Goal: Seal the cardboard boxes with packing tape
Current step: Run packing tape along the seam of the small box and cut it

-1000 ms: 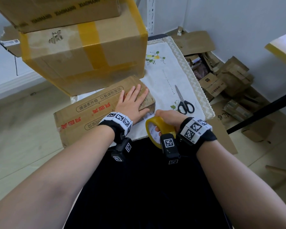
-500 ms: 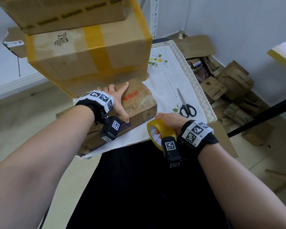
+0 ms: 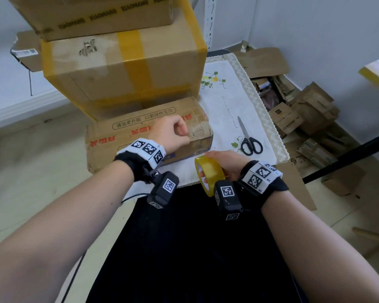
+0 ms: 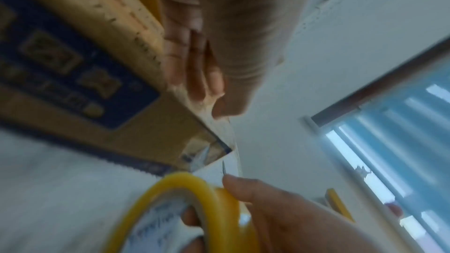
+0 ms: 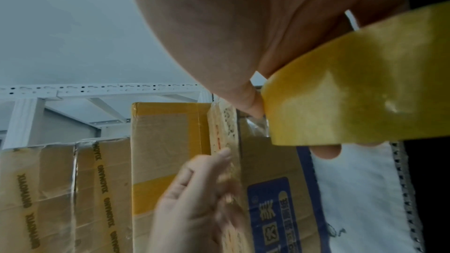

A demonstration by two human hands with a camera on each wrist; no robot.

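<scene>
Box (image 3: 140, 136) long axis runs left-right before me; my left hand (image 3: 173, 134) presses top near right end, fingers half curled; my right hand (image 3: 225, 162) grips tape roll (image 3: 209, 171) just beside that end's near corner.

Soft daylight, blurred wrist views

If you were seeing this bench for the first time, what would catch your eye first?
The yellow packing tape roll gripped in the right hand at the near table edge stands out first. Next, the left hand resting on the small cardboard box with red print, below a tall stack of taped boxes. Black-handled scissors lie on the white cloth to the right.
</scene>
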